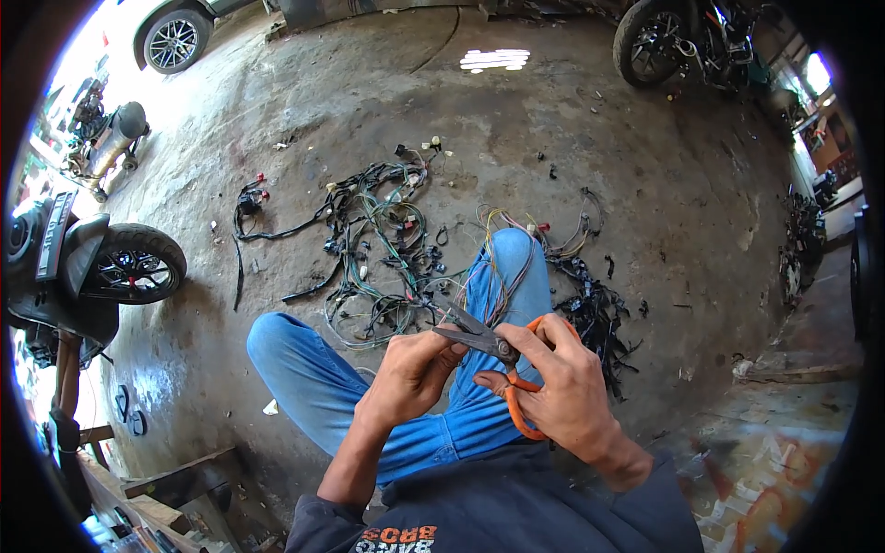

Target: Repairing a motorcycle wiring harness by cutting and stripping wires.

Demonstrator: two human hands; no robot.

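Observation:
My right hand [573, 392] is wrapped round the orange handles of a pair of scissors [502, 349]. The dark blades stand apart and point up and left over my lap. At the lower blade, my left hand [406, 376] is closed, its thumb and index finger pinched together; whatever lies between them is too small to make out. Several thin coloured wires [495, 286] run over my right knee towards the hands. Beyond my knees a wiring harness [355, 221] lies spread on the floor, a tangle of black, green and white wires with small connectors.
Black scraps of stripped sheathing [595, 318] are heaped right of my right knee. A motorcycle wheel [138, 264] stands at the left, another motorcycle [654, 41] at the far right. A car wheel [175, 41] shows far left. Sandals [137, 422] and a wooden frame [180, 472] are nearer left.

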